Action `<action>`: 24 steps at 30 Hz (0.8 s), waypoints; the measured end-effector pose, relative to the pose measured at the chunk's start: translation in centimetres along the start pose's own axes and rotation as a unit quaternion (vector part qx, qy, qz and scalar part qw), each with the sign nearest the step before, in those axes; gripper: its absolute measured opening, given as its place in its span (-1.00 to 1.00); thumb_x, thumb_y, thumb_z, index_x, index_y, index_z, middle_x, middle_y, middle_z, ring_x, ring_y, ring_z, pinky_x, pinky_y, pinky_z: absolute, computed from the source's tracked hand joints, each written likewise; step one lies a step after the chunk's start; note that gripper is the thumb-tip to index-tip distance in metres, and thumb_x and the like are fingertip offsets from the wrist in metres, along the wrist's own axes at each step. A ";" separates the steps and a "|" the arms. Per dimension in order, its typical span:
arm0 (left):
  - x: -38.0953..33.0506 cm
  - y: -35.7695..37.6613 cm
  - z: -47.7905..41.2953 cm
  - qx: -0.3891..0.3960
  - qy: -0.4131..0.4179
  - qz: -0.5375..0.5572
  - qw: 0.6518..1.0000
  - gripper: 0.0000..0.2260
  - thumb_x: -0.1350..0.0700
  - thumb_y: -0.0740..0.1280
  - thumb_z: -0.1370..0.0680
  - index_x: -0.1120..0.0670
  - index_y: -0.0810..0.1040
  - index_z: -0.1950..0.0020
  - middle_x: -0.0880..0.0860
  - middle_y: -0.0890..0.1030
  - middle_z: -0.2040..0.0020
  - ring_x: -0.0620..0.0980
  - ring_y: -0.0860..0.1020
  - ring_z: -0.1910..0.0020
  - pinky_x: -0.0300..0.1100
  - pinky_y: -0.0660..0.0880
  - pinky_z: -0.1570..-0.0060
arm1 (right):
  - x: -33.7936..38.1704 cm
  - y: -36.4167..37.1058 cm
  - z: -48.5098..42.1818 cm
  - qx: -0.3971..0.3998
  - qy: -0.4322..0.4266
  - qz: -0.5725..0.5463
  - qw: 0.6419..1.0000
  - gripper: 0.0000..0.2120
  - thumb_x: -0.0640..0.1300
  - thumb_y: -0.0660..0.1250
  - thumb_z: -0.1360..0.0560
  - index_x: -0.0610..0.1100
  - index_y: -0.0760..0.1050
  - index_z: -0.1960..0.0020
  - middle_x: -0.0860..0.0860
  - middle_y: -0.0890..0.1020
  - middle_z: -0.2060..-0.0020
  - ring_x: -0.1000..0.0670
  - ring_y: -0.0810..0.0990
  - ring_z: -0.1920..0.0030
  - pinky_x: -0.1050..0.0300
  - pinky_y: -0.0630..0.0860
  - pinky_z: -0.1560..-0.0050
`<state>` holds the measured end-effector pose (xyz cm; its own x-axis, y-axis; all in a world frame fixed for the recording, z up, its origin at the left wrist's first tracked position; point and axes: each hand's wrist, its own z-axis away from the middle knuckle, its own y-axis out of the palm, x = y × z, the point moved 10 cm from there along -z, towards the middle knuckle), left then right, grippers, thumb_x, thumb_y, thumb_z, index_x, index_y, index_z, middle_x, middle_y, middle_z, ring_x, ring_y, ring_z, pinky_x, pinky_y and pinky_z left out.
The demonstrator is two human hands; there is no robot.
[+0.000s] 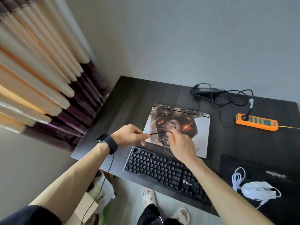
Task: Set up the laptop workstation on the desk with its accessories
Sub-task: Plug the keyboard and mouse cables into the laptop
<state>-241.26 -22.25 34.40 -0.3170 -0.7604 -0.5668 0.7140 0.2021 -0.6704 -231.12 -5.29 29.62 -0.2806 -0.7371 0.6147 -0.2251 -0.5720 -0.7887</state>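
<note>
Laptop point(177, 129) lies closed mid-bench beside the keyboard point(164, 172) as our left hand point(129, 135) and right hand point(180, 143), fingers pinching, untangle a black cable point(160, 133), mouse point(256, 190) unplugged.

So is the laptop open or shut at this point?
Shut. The laptop lies flat on the desk with its picture-covered lid down and hinge at the far edge; no screen or built-in keys show.
</note>
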 end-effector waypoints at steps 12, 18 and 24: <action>2.7 -9.4 2.0 -0.065 -0.025 -0.024 0.997 -0.75 -0.27 0.39 -0.47 -0.16 0.73 0.19 0.00 0.34 0.45 0.00 0.33 0.39 -0.15 0.33 0.29 | -8.0 0.3 -1.1 0.092 0.178 0.000 0.980 -0.54 0.01 0.25 -0.59 0.10 0.27 -0.47 -0.02 0.72 0.03 -0.12 0.68 0.09 0.00 0.60 0.05; -2.9 -7.5 -1.7 -0.022 0.019 -0.058 0.998 -0.75 -0.23 0.39 -0.49 -0.11 0.73 0.20 -0.13 0.36 0.59 -0.13 0.31 0.54 -0.23 0.28 0.40 | 6.4 0.9 -3.2 0.081 -0.021 -0.056 0.995 -0.50 0.28 0.09 -0.58 0.19 0.26 -0.48 0.16 0.70 0.33 0.03 0.70 0.09 -0.03 0.60 -0.05; -0.9 -10.0 -4.8 -0.018 0.040 0.022 0.999 -0.58 -0.24 0.34 -0.53 0.07 0.67 0.27 -0.11 0.38 0.56 -0.10 0.36 0.52 -0.24 0.37 0.41 | 4.8 -1.5 -7.3 -0.007 0.047 0.030 0.998 -0.57 0.22 -0.10 -0.68 0.08 0.49 -0.11 0.06 0.67 0.39 -0.10 0.69 0.13 -0.09 0.59 0.03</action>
<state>-251.12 -20.64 39.34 -0.3363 -0.6983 -0.6319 0.7062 0.2570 -0.6598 -238.93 -5.30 33.82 -0.3793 -0.7330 0.5647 -0.2183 -0.5222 -0.8244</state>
